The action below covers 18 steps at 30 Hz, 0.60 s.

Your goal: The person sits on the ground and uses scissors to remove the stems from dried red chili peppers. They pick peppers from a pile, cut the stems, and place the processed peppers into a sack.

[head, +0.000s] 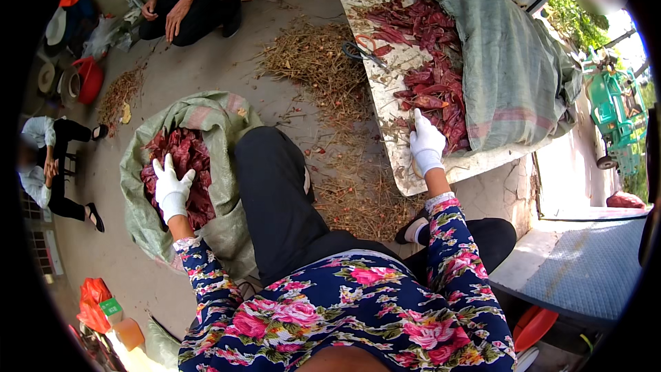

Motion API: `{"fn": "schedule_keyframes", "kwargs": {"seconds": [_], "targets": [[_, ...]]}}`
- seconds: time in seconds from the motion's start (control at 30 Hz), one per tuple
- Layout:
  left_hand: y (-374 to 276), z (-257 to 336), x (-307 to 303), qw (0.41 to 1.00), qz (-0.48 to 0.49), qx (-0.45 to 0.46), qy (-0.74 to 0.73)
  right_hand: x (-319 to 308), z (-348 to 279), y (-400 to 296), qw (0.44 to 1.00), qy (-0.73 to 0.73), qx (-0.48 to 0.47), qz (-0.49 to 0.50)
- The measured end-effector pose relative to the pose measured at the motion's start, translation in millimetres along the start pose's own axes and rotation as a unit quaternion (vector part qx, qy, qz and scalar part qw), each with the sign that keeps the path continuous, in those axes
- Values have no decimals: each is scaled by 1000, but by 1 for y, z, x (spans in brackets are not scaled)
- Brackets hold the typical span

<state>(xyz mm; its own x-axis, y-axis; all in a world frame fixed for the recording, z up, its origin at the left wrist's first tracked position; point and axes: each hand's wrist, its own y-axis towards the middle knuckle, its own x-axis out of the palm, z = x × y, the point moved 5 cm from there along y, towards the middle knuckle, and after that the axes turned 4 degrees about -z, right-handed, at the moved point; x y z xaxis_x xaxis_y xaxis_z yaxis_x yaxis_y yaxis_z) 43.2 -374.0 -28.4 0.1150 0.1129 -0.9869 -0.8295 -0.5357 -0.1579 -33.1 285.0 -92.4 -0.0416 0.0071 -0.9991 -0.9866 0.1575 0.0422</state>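
My left hand (173,186), in a white glove, rests with its fingers apart over dried red chillies (192,157) inside an open green woven sack (227,165). On my other side, my right hand (427,142), also gloved in white, is at the near edge of a heap of dried red chillies (434,85). Its index finger points away from me; the other fingers look curled, and whether they grip anything is unclear. That heap spills from a second green woven sack (508,70) lying on a pale, worn board (405,147). Scissors (364,51) with dark and orange handles lie at the board's left edge.
Dry stalks (315,57) are heaped on the floor beside the board and scattered before me. A person (191,2) crouches or sits ahead, another (57,165) sits at far left. A red bucket (89,80) stands left; a blue patterned surface (583,263) is at right.
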Motion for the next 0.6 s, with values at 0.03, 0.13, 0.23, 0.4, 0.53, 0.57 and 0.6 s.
{"fn": "schedule_keyframes", "kwargs": {"seconds": [0.03,0.13,0.23,0.4,0.53,0.57,0.6], "targets": [[5,-6,19,999,-26,2,-34,2,1,4,1000,4,-1,-22],[0,-14,34,999,-3,8,-39,-12,2,8,999,16,-8,-41],[-25,12,-20,998,4,-56,8,-40,14,9,994,107,-3,7],[-48,49,-93,962,268,42,20,-70,45,3,960,252,32,119],[-82,125,-134,912,354,165,-122,-72,54,-13,963,208,53,160],[-96,149,-146,874,391,234,-170,-66,52,-16,962,215,52,159],[-103,172,-150,865,361,271,-220,-60,44,-19,972,190,26,137]]}}
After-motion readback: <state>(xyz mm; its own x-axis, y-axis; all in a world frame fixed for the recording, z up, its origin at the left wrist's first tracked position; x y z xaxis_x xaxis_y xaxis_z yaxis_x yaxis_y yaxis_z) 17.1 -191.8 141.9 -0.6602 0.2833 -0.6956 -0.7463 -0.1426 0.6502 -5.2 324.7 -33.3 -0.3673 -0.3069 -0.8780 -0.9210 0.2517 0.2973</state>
